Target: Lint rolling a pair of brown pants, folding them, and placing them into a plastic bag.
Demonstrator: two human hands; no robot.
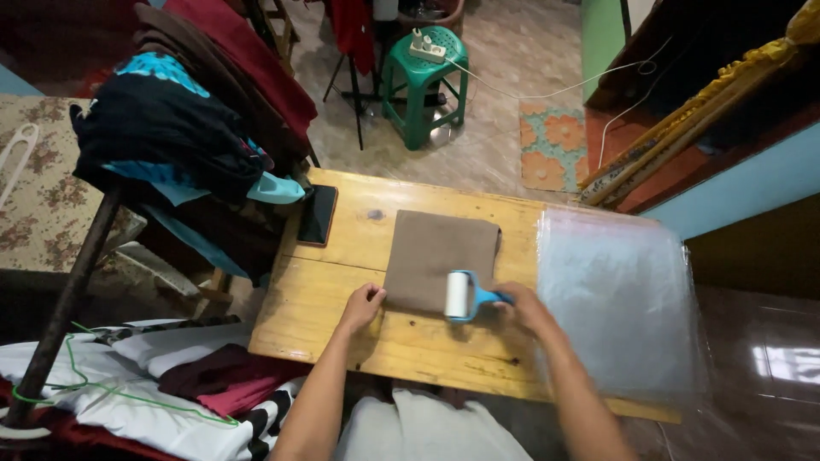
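On the yellow wooden table (342, 299), the left hand (362, 306) presses the near left corner of the flat brown folded cloth (437, 256). The right hand (523, 306) is wrapped tight around the blue-handled white lint roller (462, 295), resting on the cloth's near right edge. Beyond the cloth's left side lies a black phone (318, 214).

A flat, folded rectangle of brown fabric (437, 256) lies between the hands, its near-left corner under the left hand's fingertips. A blue-handled lint roller with white drum (461, 295) rests on its near-right edge, gripped by the right hand.
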